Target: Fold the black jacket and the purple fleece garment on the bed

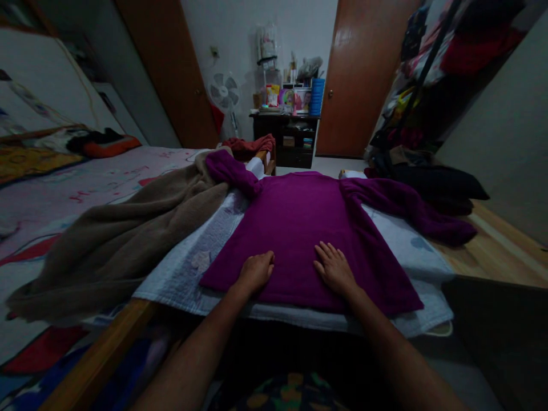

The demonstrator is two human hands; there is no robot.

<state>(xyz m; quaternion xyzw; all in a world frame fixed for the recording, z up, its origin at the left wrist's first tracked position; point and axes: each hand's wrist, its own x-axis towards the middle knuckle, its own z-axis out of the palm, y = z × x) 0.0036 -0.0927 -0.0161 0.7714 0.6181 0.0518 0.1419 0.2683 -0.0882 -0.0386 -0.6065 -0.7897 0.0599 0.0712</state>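
A purple long-sleeved shirt (295, 222) lies spread out in front of me, its hem toward my body and its neckline at the far end. One sleeve stretches out to the right, while the other bends up at the left. On the shirt's lower left part rests my left hand (256, 272), its fingers curled in and the cloth around it smooth. My right hand (334, 268) lies flat on the lower right part, fingers stretched forward, holding nothing. Beneath the shirt is a pale blue and white cloth (171, 285) covering the surface.
A brown fleece garment (124, 240) lies to the left, across the edge of a bed with a printed sheet (107, 171). Dark folded clothes (440, 180) are piled at the right. Farther back stand a fan (225, 91) and a dark cabinet (285, 140).
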